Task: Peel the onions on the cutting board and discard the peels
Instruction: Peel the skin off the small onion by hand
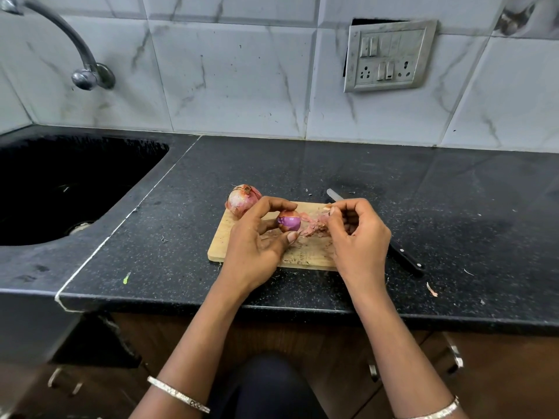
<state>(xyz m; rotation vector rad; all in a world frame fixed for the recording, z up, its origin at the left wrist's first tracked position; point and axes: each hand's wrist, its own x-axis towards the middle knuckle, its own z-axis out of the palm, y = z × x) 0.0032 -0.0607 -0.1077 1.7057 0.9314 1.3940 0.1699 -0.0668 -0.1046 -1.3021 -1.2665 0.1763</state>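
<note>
My left hand [257, 237] is gripping a half-peeled onion [289, 220] above the cutting board [225, 237]; my right hand [357, 234] is pinching loose peel [314, 226]. Unpeeled onion [242, 198] sitting at the board's far-left corner.

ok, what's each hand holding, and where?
Left hand grips the partly peeled onion by its sides, between fingers and thumb. Right hand pinches loose peel at its end.

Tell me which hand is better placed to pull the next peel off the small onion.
The right hand. The left hand grips the onion over the board, so it is busy. The right hand pinches loose peel beside the onion's bared purple side.
</note>
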